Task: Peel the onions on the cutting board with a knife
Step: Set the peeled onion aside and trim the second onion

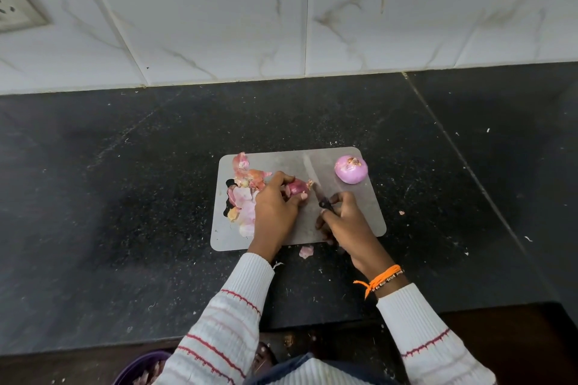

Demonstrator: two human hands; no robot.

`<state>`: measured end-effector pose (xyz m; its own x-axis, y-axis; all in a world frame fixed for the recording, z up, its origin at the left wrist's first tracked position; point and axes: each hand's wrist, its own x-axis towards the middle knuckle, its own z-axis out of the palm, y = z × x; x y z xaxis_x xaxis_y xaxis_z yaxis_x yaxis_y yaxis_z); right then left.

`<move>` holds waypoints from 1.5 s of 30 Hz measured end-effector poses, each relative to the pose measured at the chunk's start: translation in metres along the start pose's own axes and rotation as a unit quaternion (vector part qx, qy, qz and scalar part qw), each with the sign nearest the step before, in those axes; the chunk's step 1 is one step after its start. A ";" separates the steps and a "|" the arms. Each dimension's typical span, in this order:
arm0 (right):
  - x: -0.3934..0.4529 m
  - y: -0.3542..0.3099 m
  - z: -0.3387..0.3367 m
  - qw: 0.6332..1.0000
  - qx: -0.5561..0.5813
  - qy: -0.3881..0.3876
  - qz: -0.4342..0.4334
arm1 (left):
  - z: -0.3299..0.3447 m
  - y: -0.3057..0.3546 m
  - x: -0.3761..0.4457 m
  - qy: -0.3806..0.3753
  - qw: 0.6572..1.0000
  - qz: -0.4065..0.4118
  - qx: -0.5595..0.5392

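On the dark stone counter (125,197) lies a grey cutting board (353,216), and the person stands over it with both hands at work near its middle. The left hand (275,206) has its fingers curled round a red onion (297,187), holding it down on the board, with the onion's papery tip pointing toward the knife. The right hand (344,222) is clenched round the dark handle of a knife (316,184); the blade runs away from the person across the board, its edge close against the tip of the held onion, though I cannot tell whether it is actually cutting in. A second onion (351,169), pale purple and looking already peeled, sits alone by the board's far right corner, well apart from the hands. A heap of pink and white onion skins (244,194) covers the board's left side, just beside the left hand, partly hiding a cut-out handle hole at that edge. One loose scrap of skin (306,251) lies on the counter just off the board's near edge, between the two wrists. An orange thread band (383,278) circles the right wrist above a white ribbed sleeve (428,337) with red stripes. White marbled tiles (219,15) back the counter.
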<state>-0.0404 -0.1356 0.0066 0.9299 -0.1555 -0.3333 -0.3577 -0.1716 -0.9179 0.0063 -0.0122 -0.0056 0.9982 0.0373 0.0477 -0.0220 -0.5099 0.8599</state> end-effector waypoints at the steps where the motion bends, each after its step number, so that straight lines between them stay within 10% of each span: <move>1: 0.000 0.001 0.000 1.000 -0.027 0.001 -0.015 | 0.000 0.000 0.000 0.000 1.000 -0.001 -0.002; 25: -0.019 -0.020 0.016 0.895 -0.432 -0.012 -0.106 | 0.001 0.001 0.009 -0.027 0.997 -0.063 0.023; 45: 0.006 -0.020 0.029 0.885 -0.458 0.001 -0.081 | 0.003 0.001 0.005 -0.016 0.996 -0.085 0.011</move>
<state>-0.0252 -0.1055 0.0165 0.9755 -0.0583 -0.2123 -0.1400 -0.9084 -0.3939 0.0109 -0.0151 -0.0058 0.9887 0.0975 -0.1143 0.1484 -0.5176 0.8427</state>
